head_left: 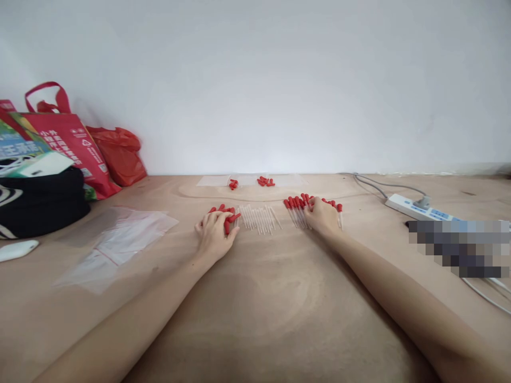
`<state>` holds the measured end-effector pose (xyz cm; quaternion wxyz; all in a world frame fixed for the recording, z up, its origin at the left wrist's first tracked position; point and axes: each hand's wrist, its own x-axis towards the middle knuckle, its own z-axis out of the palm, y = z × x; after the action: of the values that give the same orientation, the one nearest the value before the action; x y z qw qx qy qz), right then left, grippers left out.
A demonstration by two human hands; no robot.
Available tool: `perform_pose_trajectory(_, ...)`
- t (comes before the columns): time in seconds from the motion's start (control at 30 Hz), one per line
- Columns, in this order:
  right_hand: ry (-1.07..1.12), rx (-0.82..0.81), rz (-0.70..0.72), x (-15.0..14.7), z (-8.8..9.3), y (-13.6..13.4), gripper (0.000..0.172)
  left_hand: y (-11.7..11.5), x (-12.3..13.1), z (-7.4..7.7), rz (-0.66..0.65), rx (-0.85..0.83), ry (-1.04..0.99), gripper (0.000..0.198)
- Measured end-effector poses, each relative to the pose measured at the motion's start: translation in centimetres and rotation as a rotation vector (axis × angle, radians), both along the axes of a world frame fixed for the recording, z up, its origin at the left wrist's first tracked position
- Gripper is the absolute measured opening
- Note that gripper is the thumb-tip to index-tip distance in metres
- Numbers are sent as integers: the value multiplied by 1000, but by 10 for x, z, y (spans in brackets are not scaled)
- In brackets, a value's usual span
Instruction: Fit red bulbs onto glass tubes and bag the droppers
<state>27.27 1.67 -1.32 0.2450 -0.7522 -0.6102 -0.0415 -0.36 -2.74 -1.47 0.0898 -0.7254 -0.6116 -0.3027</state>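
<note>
My left hand (215,233) rests over a small pile of red rubber bulbs (227,227), its fingers curled in and one bulb (234,217) held by the thumb and fingertips. Right beside it lie several thin clear tubes (259,219) without bulbs, roughly side by side. Over to the right, my right hand (322,214) is closed at a row of droppers (295,207), clear tubes with red bulbs on their far ends. Its fingertips pinch a dropper among them; the fingers hide part of the row.
Near the wall, two small groups of red bulbs (265,181) lie by clear plastic sheets (213,181). Clear zip bags (123,239) spread on the left, before a red shopping bag (67,143) and a black cloth bag (43,202). A power strip (411,206) with cables lies right.
</note>
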Motion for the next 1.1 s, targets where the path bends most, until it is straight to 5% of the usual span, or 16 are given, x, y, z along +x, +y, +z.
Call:
perform_pose_trajectory(0.17,-105,21,7,-2,1,0,21,2,-2,1,59,-7,3,28)
perform_pose_trajectory(0.4,-97,16,276,-37,6,-12,23,15,-2,-4,77,146,104,16)
perform_pose_trajectory(0.77,-181,-287,214,-79,10,-3,28,19,-4,-6,101,205,133,9)
perform_pose_trajectory(1.1,-228,-94,250,-73,2,-21,31,7,1,0,-63,279,37,9)
